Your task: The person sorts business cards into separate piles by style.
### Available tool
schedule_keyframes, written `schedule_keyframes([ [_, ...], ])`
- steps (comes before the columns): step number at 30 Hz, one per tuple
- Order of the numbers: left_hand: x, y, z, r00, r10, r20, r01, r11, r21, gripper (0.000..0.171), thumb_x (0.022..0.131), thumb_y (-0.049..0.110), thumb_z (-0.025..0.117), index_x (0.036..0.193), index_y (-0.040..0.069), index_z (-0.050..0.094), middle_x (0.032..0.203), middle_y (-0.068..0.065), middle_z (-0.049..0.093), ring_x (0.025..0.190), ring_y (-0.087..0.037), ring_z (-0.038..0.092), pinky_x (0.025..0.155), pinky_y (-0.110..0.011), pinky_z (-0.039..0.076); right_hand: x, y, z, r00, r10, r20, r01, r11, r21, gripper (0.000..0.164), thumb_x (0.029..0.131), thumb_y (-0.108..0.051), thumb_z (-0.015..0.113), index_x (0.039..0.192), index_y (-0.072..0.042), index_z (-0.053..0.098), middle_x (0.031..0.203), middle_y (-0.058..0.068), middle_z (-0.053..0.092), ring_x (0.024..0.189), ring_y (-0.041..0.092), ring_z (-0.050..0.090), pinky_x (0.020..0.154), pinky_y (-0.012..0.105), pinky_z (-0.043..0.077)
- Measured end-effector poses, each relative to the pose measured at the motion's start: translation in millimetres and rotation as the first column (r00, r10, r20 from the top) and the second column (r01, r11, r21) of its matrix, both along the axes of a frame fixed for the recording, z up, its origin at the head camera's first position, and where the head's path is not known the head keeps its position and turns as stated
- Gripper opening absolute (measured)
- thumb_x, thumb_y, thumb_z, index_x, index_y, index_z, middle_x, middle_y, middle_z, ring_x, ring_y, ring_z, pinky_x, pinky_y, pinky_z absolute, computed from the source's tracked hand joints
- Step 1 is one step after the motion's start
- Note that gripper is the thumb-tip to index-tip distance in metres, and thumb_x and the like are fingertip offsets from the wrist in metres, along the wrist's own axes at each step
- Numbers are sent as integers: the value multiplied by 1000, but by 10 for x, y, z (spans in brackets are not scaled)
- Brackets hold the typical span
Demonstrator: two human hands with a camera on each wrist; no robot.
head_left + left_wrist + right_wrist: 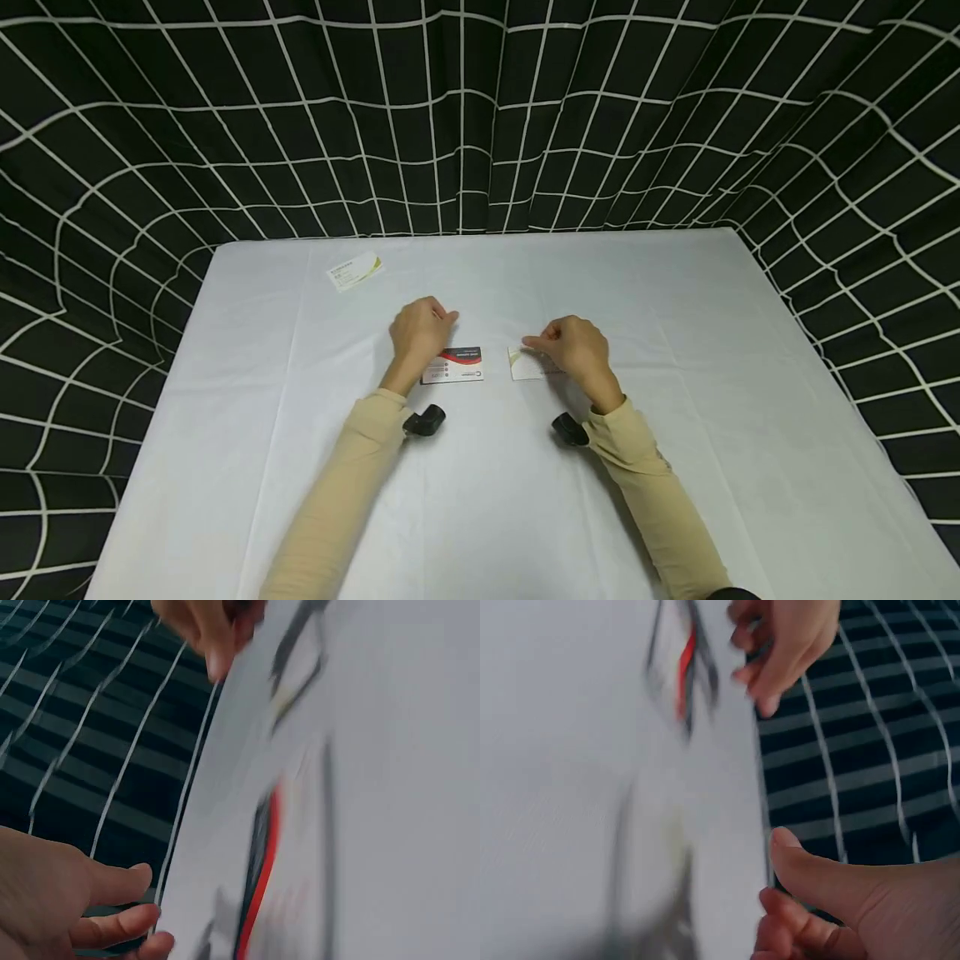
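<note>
Near the middle of the table lies a stack or card with a black, red and white print, a business card point(461, 367). My left hand point(422, 327) hovers just behind its left part, thumb and fingers loosely bent with nothing between them. To the right is a white business card point(529, 365) with a yellowish curve, partly covered by my right hand point(576, 346). In the right wrist view, the right thumb point(810, 874) and loosely bent fingers are apart from that blurred card and hold nothing. The left thumb point(124, 883) likewise stands clear of the red-striped card.
Another white business card point(356, 271) with a yellow-green corner lies at the table's back left. A white cloth point(495, 517) covers the table. Dark netted curtain point(480, 125) with white grid lines surrounds its back and sides.
</note>
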State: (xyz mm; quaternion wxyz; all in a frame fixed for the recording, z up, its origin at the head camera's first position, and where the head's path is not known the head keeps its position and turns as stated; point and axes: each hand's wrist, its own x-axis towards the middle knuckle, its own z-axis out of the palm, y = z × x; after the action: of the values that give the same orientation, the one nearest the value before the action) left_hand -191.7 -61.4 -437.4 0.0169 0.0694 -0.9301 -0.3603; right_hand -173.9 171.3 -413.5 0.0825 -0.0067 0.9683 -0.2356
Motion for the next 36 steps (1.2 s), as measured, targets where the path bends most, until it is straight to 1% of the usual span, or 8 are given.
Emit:
schedule_keyframes([
  [3, -153, -463, 10, 995, 90, 47, -90, 996, -10, 33, 91, 31, 68, 108, 2, 66, 106, -19, 64, 97, -37, 61, 83, -49, 46, -116, -454, 98, 998, 60, -23, -61, 998, -14, 33, 85, -43, 75, 84, -10, 73, 68, -1, 64, 64, 16, 55, 56, 28, 39],
  [6, -280, -885, -11, 984, 178, 34, -177, 984, -13, 51, 92, 28, 68, 129, -4, 55, 120, -28, 54, 105, -44, 57, 89, -53, 44, -263, -953, 148, 992, 125, -26, -125, 992, -17, 36, 85, -44, 74, 97, -11, 74, 80, 1, 70, 75, 19, 62, 64, 31, 45],
  [11, -462, -1259, -91, 984, 178, 23, -177, 983, -46, 65, 92, 29, 68, 139, -9, 43, 123, -32, 47, 106, -45, 54, 91, -55, 42, -653, -1735, 44, 990, 142, 0, -142, 987, 75, 55, 88, -51, 68, 119, -5, 65, 108, 9, 67, 98, 25, 64, 78, 36, 51],
  [16, -538, -1385, -131, 986, 157, 51, -151, 984, -99, 71, 84, 29, 78, 136, -9, 48, 124, -31, 46, 106, -45, 54, 90, -54, 42, -983, -2358, -152, 993, 112, -40, -107, 987, 124, 70, 87, -54, 67, 126, 4, 57, 117, 16, 58, 108, 29, 59, 85, 37, 52],
  [21, -593, -1418, -144, 984, 152, 91, -146, 987, -71, 74, 81, 26, 81, 137, -7, 46, 126, -31, 45, 109, -44, 51, 93, -52, 41, -1168, -2637, -270, 997, 61, -53, -51, 983, 177, 70, 80, -51, 76, 125, 0, 60, 117, 13, 61, 110, 25, 57, 86, 34, 51],
  [27, -634, -1453, -146, 986, 118, 121, -114, 993, -36, 73, 81, 23, 80, 139, -6, 46, 129, -32, 47, 111, -44, 51, 95, -51, 41, -1274, -2733, -319, 1000, -12, -16, 15, 979, 204, 74, 75, -54, 80, 126, -5, 60, 119, 8, 64, 111, 23, 58, 91, 32, 48],
  [33, -644, -1496, -141, 983, 133, 126, -131, 991, -31, 48, 80, 20, 82, 116, -5, 62, 124, -26, 53, 114, -40, 51, 95, -49, 42, -1311, -2842, -295, 999, 25, 45, -35, 975, 218, 81, 73, -56, 80, 130, -4, 59, 123, 12, 57, 113, 23, 54, 93, 31, 47],
  [36, -648, -1522, -130, 979, 155, 130, -152, 988, -33, 49, 80, 21, 82, 116, -4, 61, 124, -25, 52, 113, -39, 51, 95, -49, 42, -1324, -2901, -267, 998, 33, 52, -43, 980, 194, 75, 73, -47, 83, 129, -4, 59, 122, 12, 58, 113, 23, 55, 93, 32, 47],
])
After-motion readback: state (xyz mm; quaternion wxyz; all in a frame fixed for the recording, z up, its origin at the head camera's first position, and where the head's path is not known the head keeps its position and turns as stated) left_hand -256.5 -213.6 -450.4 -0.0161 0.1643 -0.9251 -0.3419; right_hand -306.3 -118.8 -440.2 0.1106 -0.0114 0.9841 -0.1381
